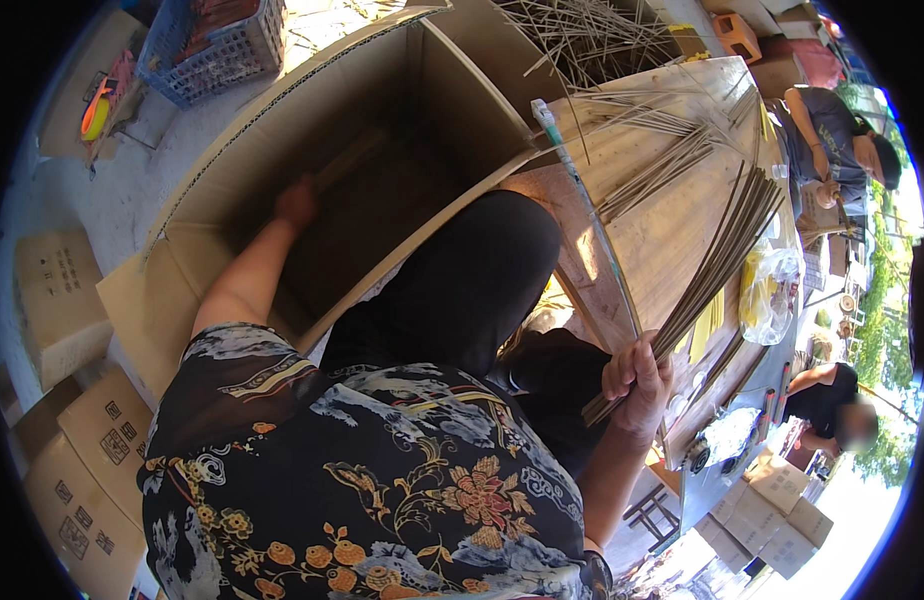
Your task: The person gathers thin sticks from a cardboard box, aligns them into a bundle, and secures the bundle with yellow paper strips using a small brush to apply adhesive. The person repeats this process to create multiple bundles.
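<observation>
My right hand [638, 385] is closed round the lower end of a bundle of thin brown sticks [717, 265], which slants up and away over the wooden table. The stick ends poke out below my fist. On the left, my left arm reaches down into a deep cardboard box [197, 185]. Inside it, my left hand [296, 203] is dim and blurred, beside a faint brown strip [347, 160]. I cannot make out its fingers or whether they hold that strip. More thin sticks [657, 175] lie loose on the wooden table [622, 85].
Beyond the box, a heap of sticks [587, 40] lies near a blue plastic crate [214, 60]. A clear plastic bag [770, 295] sits on the table's right side. Orange-yellow tape [96, 112] and cardboard cartons [62, 295] are left. Two people [832, 140] work at right.
</observation>
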Demonstrator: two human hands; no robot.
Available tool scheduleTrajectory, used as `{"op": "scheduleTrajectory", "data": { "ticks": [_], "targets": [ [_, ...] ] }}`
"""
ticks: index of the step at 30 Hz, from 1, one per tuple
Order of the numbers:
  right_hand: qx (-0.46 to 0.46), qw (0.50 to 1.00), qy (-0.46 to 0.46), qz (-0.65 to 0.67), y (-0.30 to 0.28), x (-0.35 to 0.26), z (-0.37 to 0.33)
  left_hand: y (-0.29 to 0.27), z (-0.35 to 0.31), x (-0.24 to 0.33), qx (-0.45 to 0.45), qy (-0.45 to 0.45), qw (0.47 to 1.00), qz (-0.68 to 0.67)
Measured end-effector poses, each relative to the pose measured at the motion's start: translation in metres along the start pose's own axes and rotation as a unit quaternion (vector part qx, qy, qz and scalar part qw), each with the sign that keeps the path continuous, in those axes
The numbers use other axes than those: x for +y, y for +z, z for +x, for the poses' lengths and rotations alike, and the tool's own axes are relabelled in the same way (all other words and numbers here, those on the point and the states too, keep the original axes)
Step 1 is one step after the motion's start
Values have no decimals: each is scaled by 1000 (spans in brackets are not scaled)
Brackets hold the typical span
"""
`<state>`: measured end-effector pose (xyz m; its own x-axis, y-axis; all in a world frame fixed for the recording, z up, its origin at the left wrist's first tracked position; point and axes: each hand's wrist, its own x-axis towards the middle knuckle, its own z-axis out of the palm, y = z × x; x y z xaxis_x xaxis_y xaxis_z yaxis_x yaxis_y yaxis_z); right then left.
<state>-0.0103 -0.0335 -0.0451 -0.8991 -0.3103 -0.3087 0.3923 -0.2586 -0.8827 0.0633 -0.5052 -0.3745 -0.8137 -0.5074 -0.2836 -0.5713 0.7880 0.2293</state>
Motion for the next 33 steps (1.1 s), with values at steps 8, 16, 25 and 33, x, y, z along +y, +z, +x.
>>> {"op": "scheduleTrajectory", "data": {
  "ticks": [8, 16, 25, 33],
  "targets": [
    [14, 999, -7, 32, -3, -4, -9, -48, -9, 12, -54, -16, 997, -52],
    [0, 997, -31, 66, -12, -7, -20, -105, -16, 45, -45, 111, 972, -200],
    [-45, 994, -55, 85, -34, -8, -29, -222, -59, 121, -169, 113, 879, -431],
    [-25, 993, -75, 88, -59, -25, -26, -321, -84, 268, -223, 221, 846, -431]
  ]
}}
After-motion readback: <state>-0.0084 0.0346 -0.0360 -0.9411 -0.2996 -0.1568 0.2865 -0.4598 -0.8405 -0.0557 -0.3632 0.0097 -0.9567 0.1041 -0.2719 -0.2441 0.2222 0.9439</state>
